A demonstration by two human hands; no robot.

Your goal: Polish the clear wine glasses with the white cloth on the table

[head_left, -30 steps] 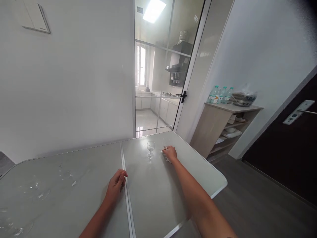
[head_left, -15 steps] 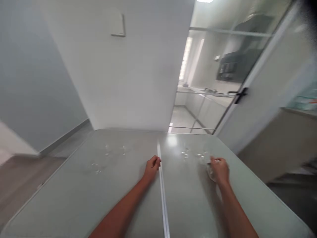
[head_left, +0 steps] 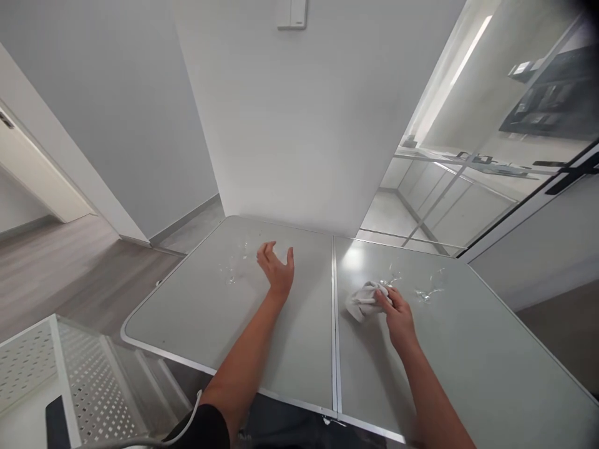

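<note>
At the near edge, a black sleeve (head_left: 208,425) covers the upper left arm, and a white cable (head_left: 192,416) runs beside it. To the left, below table level, stands a white perforated frame (head_left: 103,381).

The table (head_left: 299,349) is pale, with a metal seam (head_left: 335,337) running away from the wearer. The right hand (head_left: 399,317) is on the right side of the seam, its grip narrowed on a crumpled white cloth (head_left: 364,302). The cloth extends leftward from the fingertips towards the seam; its folds give no clear long axis.

Just beyond the right hand is a clear glass (head_left: 389,282); a second glass (head_left: 423,295) is near it, to the right. Both appear upright, though their outlines are faint.

The left hand (head_left: 277,272) is across the seam, empty, thumb and fingers spread wide. Immediately left of its fingers is a far-left glass (head_left: 245,251), with a near-left glass (head_left: 231,280) closer to the wearer. The left hand is clearly the nearer to this pair. Contact is not apparent; their long axes cannot be determined.

Beyond are a white wall (head_left: 309,131), a switch plate (head_left: 292,15) and a glazed door (head_left: 440,209).
</note>
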